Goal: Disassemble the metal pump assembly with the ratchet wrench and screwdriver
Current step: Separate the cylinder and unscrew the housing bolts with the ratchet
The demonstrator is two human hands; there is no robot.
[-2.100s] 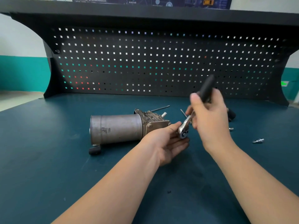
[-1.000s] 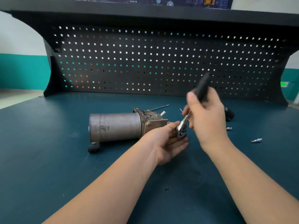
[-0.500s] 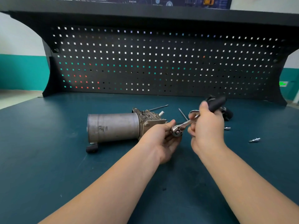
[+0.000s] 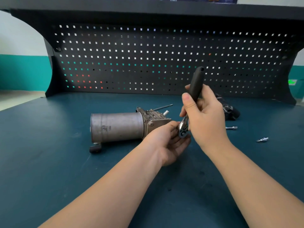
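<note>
while the right hand (image 4: 205, 119) grips the wrench (image 4: 190, 102) and the left hand (image 4: 169, 142) cups its head, the pump (image 4: 118, 126) looks mostly whole; two loose bolts (image 4: 262, 139) lie on the desk (image 4: 49, 162).

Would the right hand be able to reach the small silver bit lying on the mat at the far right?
Probably yes: the mat between the right hand and the silver bit lies bare, but that hand grips the ratchet wrench.

dark teal bench top (image 4: 49, 162), black pegboard (image 4: 164, 63) standing at its back edge. lying on it: metal pump assembly (image 4: 118, 126) on its side mid-bench, thin rod (image 4: 162, 106) behind it, dark object (image 4: 228, 111) right of that, small bolt (image 4: 231, 128) and silver fitting (image 4: 262, 139) further right.
</note>
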